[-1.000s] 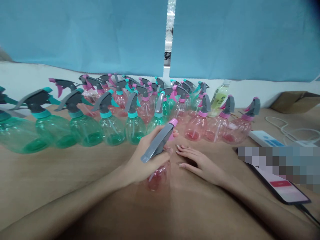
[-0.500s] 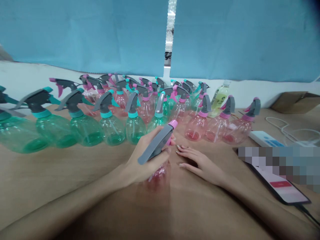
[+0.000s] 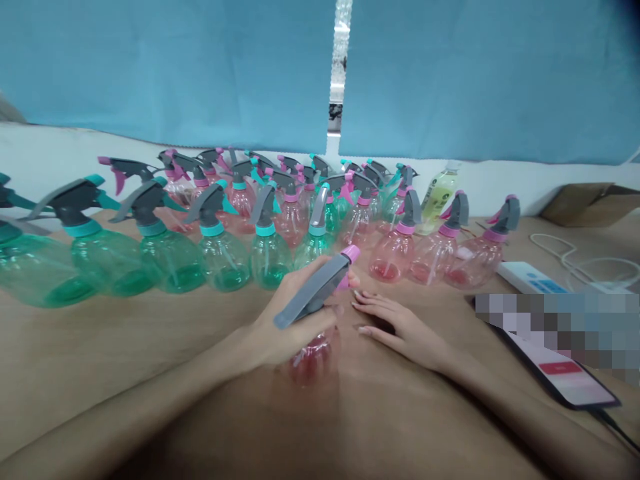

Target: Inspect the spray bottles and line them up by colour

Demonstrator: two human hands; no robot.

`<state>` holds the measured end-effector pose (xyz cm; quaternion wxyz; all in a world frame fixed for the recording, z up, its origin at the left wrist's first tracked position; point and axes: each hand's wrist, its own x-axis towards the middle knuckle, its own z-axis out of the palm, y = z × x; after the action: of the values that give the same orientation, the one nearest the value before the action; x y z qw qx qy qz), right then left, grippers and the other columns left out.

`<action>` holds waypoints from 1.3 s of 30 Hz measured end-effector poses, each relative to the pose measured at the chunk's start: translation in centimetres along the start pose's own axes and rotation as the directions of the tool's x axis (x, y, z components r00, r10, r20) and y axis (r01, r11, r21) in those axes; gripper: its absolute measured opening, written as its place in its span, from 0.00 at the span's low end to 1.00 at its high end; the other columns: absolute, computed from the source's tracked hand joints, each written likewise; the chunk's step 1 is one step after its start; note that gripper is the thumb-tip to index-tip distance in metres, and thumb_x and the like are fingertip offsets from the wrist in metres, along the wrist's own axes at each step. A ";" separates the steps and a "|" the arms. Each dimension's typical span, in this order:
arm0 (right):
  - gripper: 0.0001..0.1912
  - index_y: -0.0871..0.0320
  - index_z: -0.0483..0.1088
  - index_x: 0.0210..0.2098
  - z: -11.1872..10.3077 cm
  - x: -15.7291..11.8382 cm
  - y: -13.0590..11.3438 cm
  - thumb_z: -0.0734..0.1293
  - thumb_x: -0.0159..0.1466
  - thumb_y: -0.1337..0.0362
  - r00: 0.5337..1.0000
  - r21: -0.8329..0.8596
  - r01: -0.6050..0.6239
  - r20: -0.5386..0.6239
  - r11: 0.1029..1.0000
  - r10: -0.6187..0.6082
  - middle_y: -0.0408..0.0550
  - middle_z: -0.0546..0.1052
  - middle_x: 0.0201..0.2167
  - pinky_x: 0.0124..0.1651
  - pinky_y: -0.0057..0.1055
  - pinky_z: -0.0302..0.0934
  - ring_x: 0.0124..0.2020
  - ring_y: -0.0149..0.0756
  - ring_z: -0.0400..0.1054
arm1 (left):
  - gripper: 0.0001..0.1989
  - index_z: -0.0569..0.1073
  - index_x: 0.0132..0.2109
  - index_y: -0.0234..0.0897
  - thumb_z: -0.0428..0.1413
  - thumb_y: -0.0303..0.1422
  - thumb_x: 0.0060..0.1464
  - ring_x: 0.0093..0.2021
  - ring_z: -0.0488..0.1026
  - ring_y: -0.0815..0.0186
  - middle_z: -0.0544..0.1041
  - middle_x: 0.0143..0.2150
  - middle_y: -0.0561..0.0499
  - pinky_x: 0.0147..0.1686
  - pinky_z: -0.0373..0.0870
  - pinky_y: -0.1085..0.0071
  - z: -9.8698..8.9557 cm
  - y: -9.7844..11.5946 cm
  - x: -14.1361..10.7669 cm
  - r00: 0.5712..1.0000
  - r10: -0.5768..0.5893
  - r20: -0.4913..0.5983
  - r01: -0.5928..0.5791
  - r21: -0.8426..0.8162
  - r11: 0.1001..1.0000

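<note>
A pink spray bottle (image 3: 313,360) with a grey and pink trigger head stands on the brown table (image 3: 200,373) in front of me. My left hand (image 3: 290,320) is wrapped round its neck, just under the trigger head. To its right, my right hand (image 3: 395,323) rests on the table with its fingers spread, holding nothing. Behind my hands runs a front row of green spray bottles (image 3: 229,267) on the left and pink ones (image 3: 390,260) on the right.
More spray bottles (image 3: 293,217) crowd behind the front row, beside a yellow-green bottle (image 3: 440,197). At the right are a phone (image 3: 565,367), a white power strip (image 3: 533,277), a white cable (image 3: 565,253) and a cardboard piece (image 3: 590,203). Blue cloth (image 3: 175,73) hangs behind.
The held bottle's trigger head has turned slightly, with its nozzle a little further right and lower. My right hand has stayed in place.
</note>
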<state>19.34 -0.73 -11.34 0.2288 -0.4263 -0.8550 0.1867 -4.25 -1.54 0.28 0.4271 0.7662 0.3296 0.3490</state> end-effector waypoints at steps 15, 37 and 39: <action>0.25 0.48 0.61 0.60 0.0 0.0 0.1 0.62 0.65 0.52 1.000 0.022 0.005 -0.011 1.000 -0.004 0.46 0.63 0.62 0.64 0.50 0.49 0.64 0.44 0.53 | 0.25 0.66 0.50 0.41 0.51 0.21 0.42 0.27 0.64 0.71 0.70 0.34 0.55 0.29 0.65 0.74 0.5 -0.5 0.0 0.997 0.061 -0.052 -0.062 -0.015 0.998; 0.25 0.48 0.61 0.60 0.0 -0.1 -0.1 0.62 0.65 0.52 1.000 0.037 0.005 -0.023 0.999 -0.004 0.46 0.63 0.62 0.63 0.51 0.51 0.64 0.45 0.53 | 0.26 0.64 0.52 0.42 0.51 0.23 0.43 0.26 0.67 0.70 0.70 0.29 0.56 0.28 0.66 0.74 0.6 -0.5 0.1 0.999 0.012 -0.033 -0.012 0.004 1.000; 0.25 0.48 0.61 0.60 0.0 -0.1 -0.1 0.62 0.65 0.52 1.000 0.030 0.001 -0.015 1.000 -0.001 0.46 0.63 0.62 0.64 0.50 0.50 0.64 0.44 0.53 | 0.25 0.65 0.51 0.42 0.51 0.23 0.43 0.26 0.67 0.70 0.70 0.30 0.56 0.28 0.66 0.74 0.6 -0.5 0.1 0.999 0.013 -0.036 -0.012 0.014 1.000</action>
<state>19.33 -0.82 -11.30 0.2418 -0.4238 -0.8506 0.1961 -3.82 -1.53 -0.36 0.4135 0.7648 0.3348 0.3633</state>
